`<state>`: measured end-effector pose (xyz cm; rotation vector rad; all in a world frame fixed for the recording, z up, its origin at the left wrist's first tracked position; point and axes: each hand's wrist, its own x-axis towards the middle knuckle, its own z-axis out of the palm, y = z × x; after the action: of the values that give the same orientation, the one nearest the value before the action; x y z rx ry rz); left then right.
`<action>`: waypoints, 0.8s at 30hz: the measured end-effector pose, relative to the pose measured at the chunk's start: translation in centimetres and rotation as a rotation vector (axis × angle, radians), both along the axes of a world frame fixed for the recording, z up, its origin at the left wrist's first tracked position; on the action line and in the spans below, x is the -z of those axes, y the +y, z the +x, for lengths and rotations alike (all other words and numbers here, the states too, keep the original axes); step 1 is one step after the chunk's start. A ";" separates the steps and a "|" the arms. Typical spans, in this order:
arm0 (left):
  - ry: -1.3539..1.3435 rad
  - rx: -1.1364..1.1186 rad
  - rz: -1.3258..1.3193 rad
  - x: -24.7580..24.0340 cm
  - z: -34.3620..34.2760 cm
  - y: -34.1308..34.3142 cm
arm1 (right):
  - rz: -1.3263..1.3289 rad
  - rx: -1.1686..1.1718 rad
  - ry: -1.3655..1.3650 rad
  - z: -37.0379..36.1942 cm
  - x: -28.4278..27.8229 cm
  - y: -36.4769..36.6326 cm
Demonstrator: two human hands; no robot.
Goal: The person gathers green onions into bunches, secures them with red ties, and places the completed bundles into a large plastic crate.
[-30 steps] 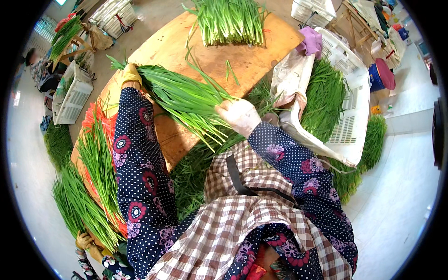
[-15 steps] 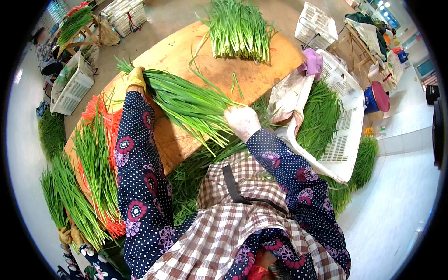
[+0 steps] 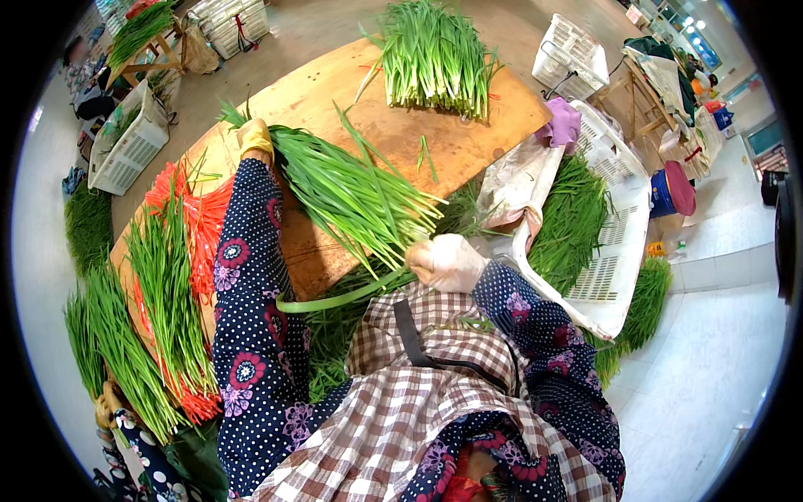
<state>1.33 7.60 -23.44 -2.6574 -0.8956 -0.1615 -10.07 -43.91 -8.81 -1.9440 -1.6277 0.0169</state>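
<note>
My left hand, in a yellow glove, is closed around the leafy end of a bunch of garlic chives. The bunch slants across the wooden table, its pale stem ends fanned toward me over the near edge. Just below those ends is my right hand in a white glove, fingers closed on a loose chive leaf that curves off toward my left sleeve. The right hand's fingertips are partly hidden.
A chive bundle lies at the table's far end. Red ties and more chives cover the left side, near another person's gloved hands. At right stands a white crate with chives, a purple cloth at its corner.
My right hand has come off the bunch's stem ends and drawn down and right, a loose leaf now trailing from it. The left hand keeps its hold, shifted slightly right in view.
</note>
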 end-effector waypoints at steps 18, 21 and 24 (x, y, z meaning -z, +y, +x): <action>-0.983 -0.238 -1.299 -14.3 -5.1 -9.5 | -0.290 0.576 0.297 2.4 -1.5 1.7; -0.791 -0.210 -0.943 -17.4 -7.1 -8.7 | -0.243 0.657 0.427 3.0 -0.9 1.9; -0.986 -0.067 -0.622 -18.2 -11.3 -9.0 | -0.143 0.605 0.290 1.5 -1.0 2.7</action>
<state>-9.99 -1.40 -5.20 -3.0558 -1.4901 -1.4849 -8.57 -41.22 -7.82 -2.3430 -0.8340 0.1703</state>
